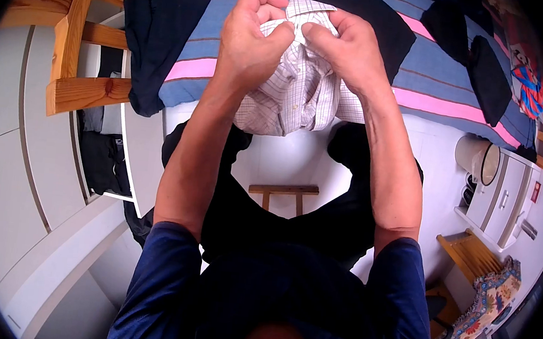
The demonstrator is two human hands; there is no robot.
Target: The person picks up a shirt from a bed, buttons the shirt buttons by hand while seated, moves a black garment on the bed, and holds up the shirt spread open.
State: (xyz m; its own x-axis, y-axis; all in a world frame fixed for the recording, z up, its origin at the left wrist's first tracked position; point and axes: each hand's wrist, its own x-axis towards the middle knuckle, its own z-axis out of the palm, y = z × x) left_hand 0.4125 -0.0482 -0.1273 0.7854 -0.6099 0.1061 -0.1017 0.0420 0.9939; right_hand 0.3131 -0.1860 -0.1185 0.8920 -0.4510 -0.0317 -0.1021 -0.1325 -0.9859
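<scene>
My left hand [252, 38] pinches one side of a checked button-up shirt [290, 103] near the collar [309, 7], thumb against the cloth, and my right hand [353, 51] grips the other side, thumb and fingers closed on the fabric. My two thumbs almost meet at the top of the front. I hold the shirt up before me, between my forearms, at the near edge of the striped bed [193, 72]. To my left, an open white drawer [142, 158] holds folded clothes: black ones [99, 164] nearer me, grey ones [93, 118] farther along. On my right a round bin [470, 151] stands beside a small white cabinet [501, 196] whose fronts are closed; I cannot tell what the bin contains. The shirt's collar end points away from me, towards the bed, and its body hangs back towards my knees in bunched folds, so its long axis runs roughly straight out from my chest, with the buttoned front [297, 84] along the middle
</scene>
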